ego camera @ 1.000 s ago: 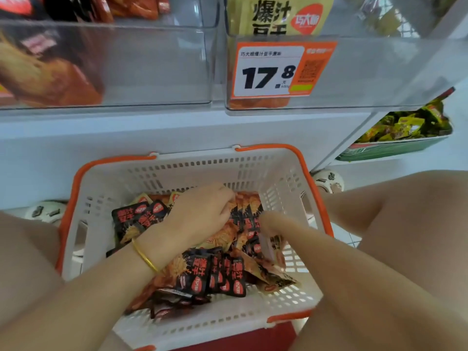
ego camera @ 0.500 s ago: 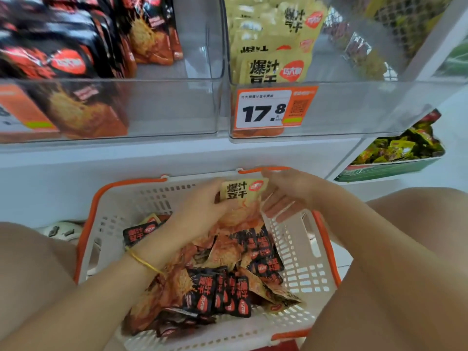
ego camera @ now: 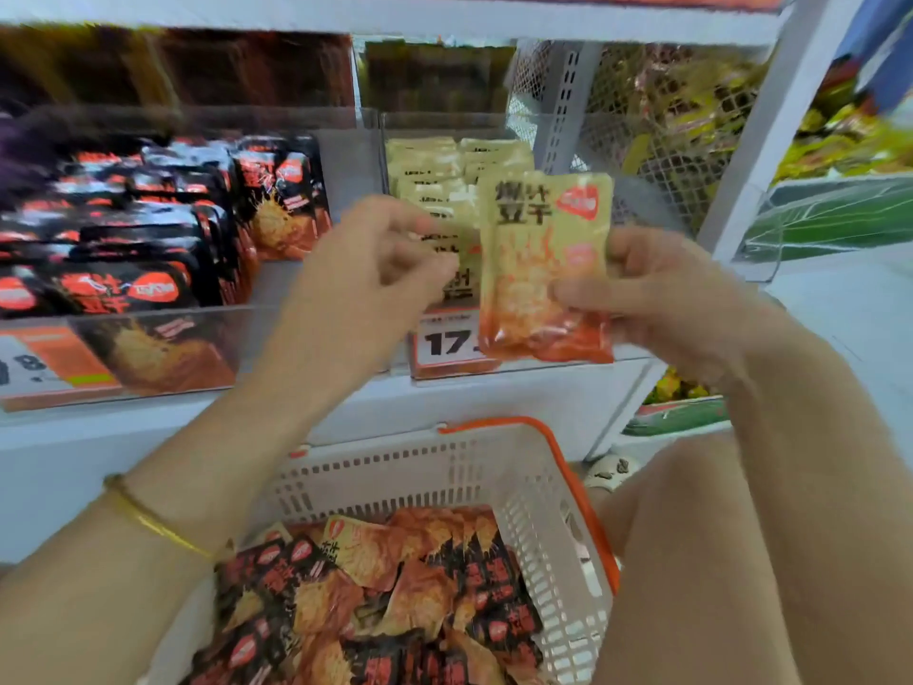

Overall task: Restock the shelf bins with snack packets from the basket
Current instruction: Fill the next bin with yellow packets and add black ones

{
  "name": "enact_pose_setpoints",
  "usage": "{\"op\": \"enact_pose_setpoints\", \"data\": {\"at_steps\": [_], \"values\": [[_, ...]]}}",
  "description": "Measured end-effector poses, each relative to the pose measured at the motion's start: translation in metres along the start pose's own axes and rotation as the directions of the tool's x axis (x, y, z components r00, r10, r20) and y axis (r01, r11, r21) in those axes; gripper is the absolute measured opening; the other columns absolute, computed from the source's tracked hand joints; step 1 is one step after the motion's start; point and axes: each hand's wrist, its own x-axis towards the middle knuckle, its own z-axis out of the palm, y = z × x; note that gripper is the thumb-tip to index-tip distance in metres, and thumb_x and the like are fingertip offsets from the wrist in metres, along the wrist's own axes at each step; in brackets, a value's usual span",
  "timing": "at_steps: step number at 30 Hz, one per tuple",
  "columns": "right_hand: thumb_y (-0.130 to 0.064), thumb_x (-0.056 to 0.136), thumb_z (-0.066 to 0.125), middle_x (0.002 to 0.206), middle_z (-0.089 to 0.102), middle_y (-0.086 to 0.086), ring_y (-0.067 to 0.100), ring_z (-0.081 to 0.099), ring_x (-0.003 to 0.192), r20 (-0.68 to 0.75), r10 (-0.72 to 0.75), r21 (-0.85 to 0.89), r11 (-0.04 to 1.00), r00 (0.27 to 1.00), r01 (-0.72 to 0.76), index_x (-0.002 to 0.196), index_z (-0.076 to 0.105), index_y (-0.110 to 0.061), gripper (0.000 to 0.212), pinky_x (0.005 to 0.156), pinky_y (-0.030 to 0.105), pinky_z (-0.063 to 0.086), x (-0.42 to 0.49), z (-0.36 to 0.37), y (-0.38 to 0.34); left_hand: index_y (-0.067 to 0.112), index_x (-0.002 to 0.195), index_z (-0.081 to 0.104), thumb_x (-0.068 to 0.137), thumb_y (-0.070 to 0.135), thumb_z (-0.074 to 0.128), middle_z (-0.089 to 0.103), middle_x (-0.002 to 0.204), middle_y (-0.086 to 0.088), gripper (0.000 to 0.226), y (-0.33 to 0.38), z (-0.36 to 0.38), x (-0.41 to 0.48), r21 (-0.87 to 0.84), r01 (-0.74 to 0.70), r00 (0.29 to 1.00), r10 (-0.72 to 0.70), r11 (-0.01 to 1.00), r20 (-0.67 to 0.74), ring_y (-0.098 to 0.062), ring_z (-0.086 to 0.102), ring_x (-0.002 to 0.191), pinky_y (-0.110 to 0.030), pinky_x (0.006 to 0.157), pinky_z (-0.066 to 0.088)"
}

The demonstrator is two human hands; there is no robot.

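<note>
The yellow-and-orange foil snack packet (ego camera: 543, 269) stands upright in the air, printed face toward the camera, gripped by the right hand (ego camera: 662, 299). The thumb (ego camera: 578, 291) lies across the packet's front right side and the other fingers are behind it.

The packet is in front of the right-hand clear plastic shelf bin (ego camera: 435, 125), covering part of that bin's white-and-orange price label (ego camera: 444, 343). This bin holds a row of matching pale yellow packets (ego camera: 430, 165) standing on edge.

The left hand (ego camera: 375, 274) is raised just to the left of the held packet, apart from it. Its fingers are curled inward with nothing between them, though the hand is blurred. A thin gold bangle (ego camera: 153, 524) circles the left wrist.

To the left, a second clear plastic bin (ego camera: 242, 333) is packed with black-and-orange packets (ego camera: 148, 229) in close rows.

Below the shelf, between the person's legs, sits a white slotted plastic basket with an orange rim (ego camera: 395, 482). A loose heap of black-and-orange and yellow-orange packets (ego camera: 385, 600) lies inside it.

At the far right a green tray (ego camera: 830, 215) sits on a neighbouring shelf.
</note>
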Motion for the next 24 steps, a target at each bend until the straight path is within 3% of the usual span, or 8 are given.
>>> {"op": "enact_pose_setpoints", "data": {"at_steps": [3,5,9,12,15,18,20,24], "values": [[-0.002,0.075,0.072,0.075,0.071,0.002,0.017,0.068,0.064,-0.333,-0.152,-0.210,0.974,0.930,0.084,0.086,0.066,-0.011,0.016,0.065,0.039,0.059,0.037,-0.032,-0.024,0.019,0.113,0.059,0.094,0.029,0.051,0.065,0.106,0.006,0.024,0.008,0.002,0.038,0.438,-0.185,0.979,0.204,0.880,0.003,-0.012,0.060,0.100,-0.029,0.089,0.048],[-0.007,0.067,0.076,0.089,0.071,0.013,0.030,0.069,0.080,-0.409,-0.155,-0.426,0.904,0.899,-0.038,0.093,0.067,-0.003,0.028,0.074,0.050,0.058,0.074,-0.045,-0.022,0.014,0.119,0.057,0.091,0.041,0.034,0.061,0.122,-0.005,0.046,0.004,0.010,0.060,0.654,-0.232,0.973,0.179,0.720,0.148,-0.025,0.054,0.113,-0.041,0.096,0.044],[-0.006,0.072,0.077,0.103,0.064,0.014,0.030,0.066,0.092,-0.358,0.240,-0.440,0.809,0.902,-0.389,0.106,0.062,-0.004,0.037,0.082,0.042,0.056,0.136,-0.044,0.015,0.011,0.115,0.057,0.082,0.044,0.010,0.061,0.119,-0.010,0.067,-0.011,0.031,0.085,0.834,-0.316,0.947,0.108,0.451,0.301,-0.028,0.055,0.110,-0.042,0.101,0.038],[-0.011,0.075,0.075,0.120,0.061,0.014,0.032,0.062,0.108,-0.361,0.311,-0.404,0.798,0.879,-0.448,0.118,0.058,-0.005,0.046,0.091,0.044,0.053,0.160,-0.040,0.040,0.016,0.109,0.062,0.083,0.044,0.003,0.065,0.114,-0.003,0.070,-0.022,0.036,0.087,0.885,-0.344,0.939,0.129,0.314,0.319,-0.021,0.059,0.107,-0.040,0.111,0.021],[-0.013,0.080,0.072,0.119,0.061,0.014,0.032,0.061,0.109,-0.401,0.260,-0.431,0.793,0.879,-0.431,0.119,0.059,-0.004,0.042,0.088,0.039,0.053,0.168,-0.039,0.043,0.018,0.115,0.065,0.081,0.043,-0.002,0.065,0.121,-0.003,0.079,-0.026,0.035,0.084,0.890,-0.350,0.935,0.161,0.293,0.315,-0.020,0.059,0.112,-0.036,0.112,0.018],[-0.003,0.083,0.067,0.107,0.066,0.019,0.026,0.068,0.078,-0.339,0.284,-0.410,0.813,0.897,-0.413,0.096,0.061,-0.003,0.015,0.058,0.027,0.057,0.177,-0.034,0.046,0.018,0.113,0.066,0.084,0.043,0.002,0.066,0.120,-0.003,0.075,-0.026,0.036,0.084,0.884,-0.343,0.938,0.173,0.318,0.302,-0.020,0.060,0.112,-0.036,0.109,0.023],[0.000,0.083,0.067,0.096,0.067,0.018,0.022,0.065,0.064,-0.306,0.289,-0.437,0.804,0.907,-0.403,0.080,0.057,-0.005,0.011,0.047,0.022,0.053,0.180,-0.030,0.049,0.018,0.111,0.067,0.085,0.042,0.005,0.066,0.119,-0.003,0.072,-0.028,0.036,0.085,0.883,-0.342,0.937,0.184,0.322,0.297,-0.020,0.060,0.111,-0.036,0.108,0.026],[-0.008,0.082,0.073,0.098,0.069,0.020,0.033,0.070,0.086,-0.342,0.287,-0.492,0.757,0.895,-0.431,0.096,0.060,0.004,0.023,0.077,0.038,0.058,0.174,-0.021,0.047,0.019,0.110,0.067,0.086,0.042,0.006,0.067,0.117,0.000,0.070,-0.030,0.036,0.084,0.871,-0.320,0.945,0.186,0.373,0.268,-0.018,0.060,0.110,-0.035,0.108,0.026]]}}
